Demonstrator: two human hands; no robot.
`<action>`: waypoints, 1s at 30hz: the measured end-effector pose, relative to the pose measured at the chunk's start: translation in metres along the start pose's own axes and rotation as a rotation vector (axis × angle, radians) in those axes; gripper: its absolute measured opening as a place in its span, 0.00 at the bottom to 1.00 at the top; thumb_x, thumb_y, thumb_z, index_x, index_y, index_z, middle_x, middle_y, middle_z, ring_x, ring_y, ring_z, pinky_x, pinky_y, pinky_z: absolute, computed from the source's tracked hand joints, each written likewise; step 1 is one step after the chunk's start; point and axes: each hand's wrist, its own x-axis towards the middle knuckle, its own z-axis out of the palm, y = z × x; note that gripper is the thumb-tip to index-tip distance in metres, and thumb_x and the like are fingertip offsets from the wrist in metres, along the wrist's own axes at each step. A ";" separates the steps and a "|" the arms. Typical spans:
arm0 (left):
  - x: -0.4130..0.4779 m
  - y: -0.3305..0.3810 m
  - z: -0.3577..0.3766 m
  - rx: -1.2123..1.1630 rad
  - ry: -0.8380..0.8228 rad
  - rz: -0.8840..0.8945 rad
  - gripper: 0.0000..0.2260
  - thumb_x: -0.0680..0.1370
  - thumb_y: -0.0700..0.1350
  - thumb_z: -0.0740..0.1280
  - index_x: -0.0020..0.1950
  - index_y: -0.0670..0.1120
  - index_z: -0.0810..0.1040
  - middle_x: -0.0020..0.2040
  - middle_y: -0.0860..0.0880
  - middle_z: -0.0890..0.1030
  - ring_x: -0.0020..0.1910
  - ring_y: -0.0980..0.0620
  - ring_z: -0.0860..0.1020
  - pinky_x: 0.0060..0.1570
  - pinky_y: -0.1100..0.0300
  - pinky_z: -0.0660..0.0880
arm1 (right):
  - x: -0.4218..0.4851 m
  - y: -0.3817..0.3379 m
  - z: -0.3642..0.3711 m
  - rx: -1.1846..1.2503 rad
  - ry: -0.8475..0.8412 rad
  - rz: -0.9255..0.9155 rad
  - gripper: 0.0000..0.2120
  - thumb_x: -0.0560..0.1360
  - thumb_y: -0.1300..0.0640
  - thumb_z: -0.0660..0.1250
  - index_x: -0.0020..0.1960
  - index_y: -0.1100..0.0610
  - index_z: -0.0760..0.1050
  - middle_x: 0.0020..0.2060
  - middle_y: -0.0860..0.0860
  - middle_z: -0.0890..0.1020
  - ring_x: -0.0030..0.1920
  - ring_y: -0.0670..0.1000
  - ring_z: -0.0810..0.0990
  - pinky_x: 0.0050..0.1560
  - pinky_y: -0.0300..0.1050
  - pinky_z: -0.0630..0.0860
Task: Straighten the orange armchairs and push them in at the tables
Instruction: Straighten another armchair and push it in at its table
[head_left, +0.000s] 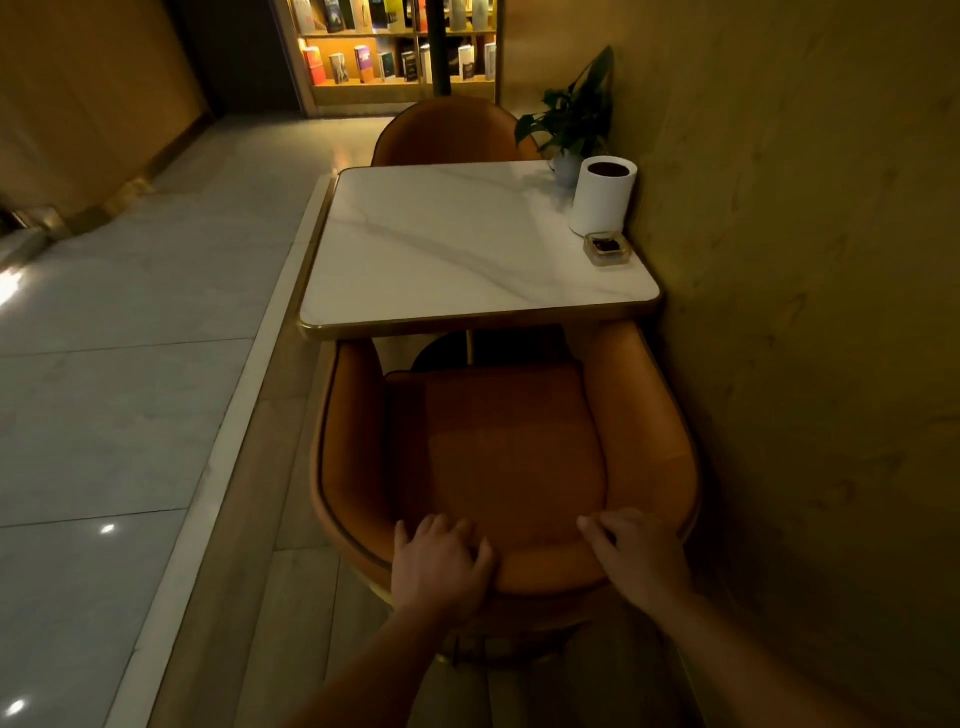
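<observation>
An orange armchair (509, 441) stands right in front of me, facing a white marble table (441, 244) with a gold rim. The chair's arm fronts reach just under the table's near edge. My left hand (439, 564) grips the top of the chair's backrest on the left, fingers curled over the rim. My right hand (636, 553) grips the same backrest on the right. A second orange armchair (449, 135) stands at the far side of the table, its backrest toward the bookshelf.
A wall (805, 312) runs close along the right of the table and chair. On the table's right side stand a potted plant (574, 119), a white cylinder (602, 200) and a small glass ashtray (608, 248). Tiled floor (130, 364) lies left; a lit bookshelf (395, 47) stands behind.
</observation>
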 end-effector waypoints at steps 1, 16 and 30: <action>0.001 -0.001 0.001 0.006 0.009 -0.005 0.25 0.80 0.63 0.47 0.69 0.56 0.72 0.68 0.52 0.73 0.72 0.50 0.66 0.76 0.38 0.50 | -0.001 -0.003 0.004 -0.004 0.018 0.008 0.40 0.73 0.25 0.39 0.59 0.46 0.81 0.55 0.44 0.82 0.58 0.48 0.78 0.60 0.49 0.73; 0.004 0.001 -0.001 0.014 -0.031 -0.042 0.28 0.78 0.65 0.45 0.76 0.58 0.63 0.78 0.52 0.64 0.79 0.48 0.56 0.76 0.37 0.46 | 0.006 -0.009 0.000 -0.042 0.044 0.042 0.54 0.64 0.23 0.24 0.64 0.45 0.77 0.58 0.43 0.81 0.58 0.45 0.78 0.60 0.44 0.73; 0.006 0.008 -0.001 -0.002 -0.046 -0.043 0.27 0.78 0.64 0.46 0.73 0.58 0.66 0.74 0.53 0.68 0.76 0.50 0.60 0.75 0.36 0.47 | 0.014 -0.004 -0.002 -0.112 -0.064 0.106 0.37 0.72 0.28 0.38 0.62 0.42 0.76 0.57 0.42 0.80 0.57 0.47 0.77 0.58 0.44 0.73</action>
